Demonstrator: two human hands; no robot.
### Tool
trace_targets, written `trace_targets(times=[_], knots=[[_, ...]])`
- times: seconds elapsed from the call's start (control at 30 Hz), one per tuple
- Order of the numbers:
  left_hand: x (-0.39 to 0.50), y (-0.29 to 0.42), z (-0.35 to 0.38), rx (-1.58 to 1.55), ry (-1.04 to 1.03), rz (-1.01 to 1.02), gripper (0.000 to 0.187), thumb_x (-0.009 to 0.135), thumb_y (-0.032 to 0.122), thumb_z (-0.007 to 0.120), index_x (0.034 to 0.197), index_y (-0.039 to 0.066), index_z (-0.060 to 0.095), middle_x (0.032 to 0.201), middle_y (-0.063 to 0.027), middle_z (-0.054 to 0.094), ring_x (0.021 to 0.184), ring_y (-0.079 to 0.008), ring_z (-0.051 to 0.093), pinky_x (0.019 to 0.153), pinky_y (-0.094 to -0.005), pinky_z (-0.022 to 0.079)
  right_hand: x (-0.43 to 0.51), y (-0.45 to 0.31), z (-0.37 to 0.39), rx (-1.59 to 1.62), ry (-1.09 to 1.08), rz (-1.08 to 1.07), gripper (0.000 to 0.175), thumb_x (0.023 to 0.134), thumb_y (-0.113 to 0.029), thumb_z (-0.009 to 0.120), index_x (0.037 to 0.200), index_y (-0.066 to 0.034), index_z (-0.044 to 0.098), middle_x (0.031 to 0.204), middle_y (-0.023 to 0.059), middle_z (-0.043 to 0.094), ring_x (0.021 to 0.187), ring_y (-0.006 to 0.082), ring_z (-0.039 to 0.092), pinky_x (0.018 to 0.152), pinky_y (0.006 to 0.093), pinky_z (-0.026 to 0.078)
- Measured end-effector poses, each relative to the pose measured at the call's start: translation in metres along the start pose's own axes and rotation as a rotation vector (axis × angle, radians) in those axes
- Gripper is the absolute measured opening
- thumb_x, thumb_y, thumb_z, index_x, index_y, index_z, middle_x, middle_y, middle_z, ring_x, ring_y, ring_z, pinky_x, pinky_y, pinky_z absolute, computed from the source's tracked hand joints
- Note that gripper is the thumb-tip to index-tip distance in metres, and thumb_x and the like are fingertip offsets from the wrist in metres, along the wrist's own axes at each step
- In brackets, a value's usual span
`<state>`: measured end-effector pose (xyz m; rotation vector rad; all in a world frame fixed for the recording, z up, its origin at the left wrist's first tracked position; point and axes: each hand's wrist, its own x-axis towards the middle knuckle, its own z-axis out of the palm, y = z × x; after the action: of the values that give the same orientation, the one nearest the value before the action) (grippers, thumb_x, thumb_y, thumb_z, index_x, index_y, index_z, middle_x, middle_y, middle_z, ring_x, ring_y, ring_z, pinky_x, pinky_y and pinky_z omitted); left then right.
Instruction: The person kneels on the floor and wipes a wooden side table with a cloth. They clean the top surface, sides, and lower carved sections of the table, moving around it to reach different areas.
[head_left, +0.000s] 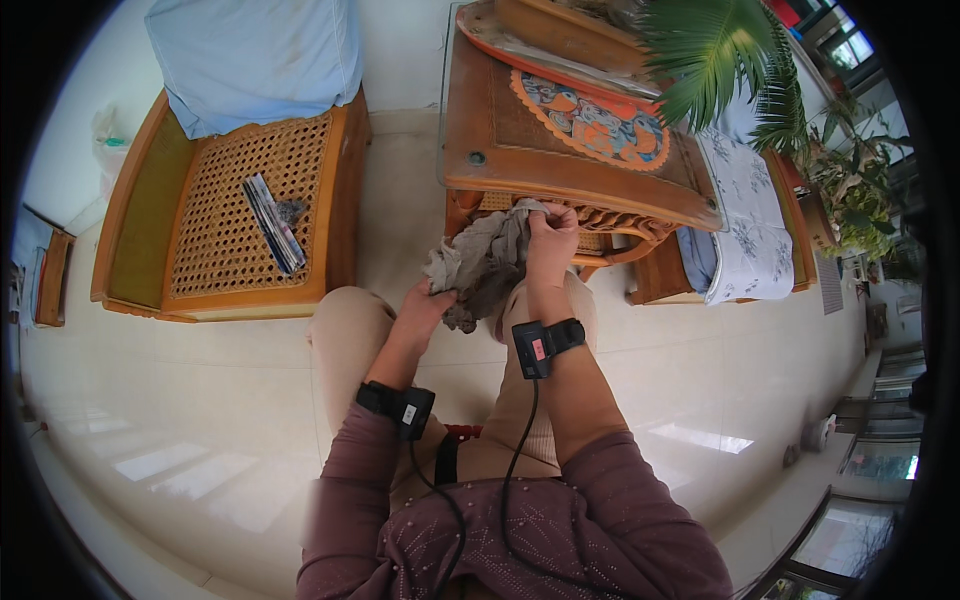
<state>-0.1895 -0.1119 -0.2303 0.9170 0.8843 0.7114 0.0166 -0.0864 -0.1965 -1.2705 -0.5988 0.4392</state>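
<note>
A crumpled grey cloth (487, 251) hangs between my two hands, above my knees and in front of the wooden table (555, 184). My left hand (427, 306) grips its lower left edge. Higher up, my right hand (553, 225) pinches the cloth's upper right corner, close to the table's carved lower frame. The cloth looks worn and darker in its lower folds. Each of my wrists bears a black strapped device with a cable.
To the left stands a wooden chair with a cane seat (247, 202), holding folded papers (274, 225). The table's glass top (465, 176) overhangs its frame and carries a patterned mat (592, 124). Palm fronds (712, 60) reach over the table. A cloth-covered seat (750, 225) stands at the right.
</note>
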Motion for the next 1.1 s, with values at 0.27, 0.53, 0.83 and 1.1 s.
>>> trace_targets(times=[0.27,0.53,0.83,1.1], knots=[[0.004,-0.004,0.004,-0.006,-0.017,0.032,0.029,0.088,0.003,0.059,0.117,0.001,0.062,0.106,-0.0034,0.067,0.097,-0.0155,0.06,0.088,-0.0292,0.045,0.007,0.0,-0.01,0.232,0.166,0.175,0.01,0.087,0.0,0.066,0.087,-0.004,0.056,0.08,-0.0006,0.058,0.071,0.0079,0.052,0.068,0.0226,0.044],[-0.001,-0.001,-0.006,0.003,0.035,-0.026,0.031,0.089,0.005,0.059,0.12,0.002,0.06,0.106,-0.0039,0.067,0.097,-0.0156,0.06,0.087,-0.0299,0.046,-0.007,0.0,0.011,-0.125,-0.044,-0.021,0.011,0.083,-0.003,0.069,0.088,-0.0025,0.059,0.08,0.0028,0.063,0.07,0.0091,0.055,0.066,0.0246,0.046],[0.005,-0.002,-0.002,-0.014,-0.044,-0.005,0.027,0.088,0.002,0.057,0.115,0.0,0.061,0.104,-0.0044,0.066,0.094,-0.016,0.06,0.085,-0.0305,0.046,0.013,0.009,-0.035,-0.107,0.104,0.004,0.008,0.087,-0.003,0.064,0.092,-0.0038,0.057,0.078,-0.0001,0.056,0.071,0.0097,0.051,0.066,0.0246,0.044],[0.011,-0.01,0.0,0.07,0.001,0.022,0.025,0.087,0.003,0.059,0.111,-0.001,0.062,0.099,-0.0047,0.067,0.09,-0.0152,0.059,0.084,-0.0305,0.046,0.013,-0.021,-0.031,-0.171,0.145,-0.151,0.013,0.088,0.0,0.064,0.094,-0.0048,0.053,0.081,-0.0005,0.054,0.073,0.0088,0.049,0.068,0.0246,0.043]])
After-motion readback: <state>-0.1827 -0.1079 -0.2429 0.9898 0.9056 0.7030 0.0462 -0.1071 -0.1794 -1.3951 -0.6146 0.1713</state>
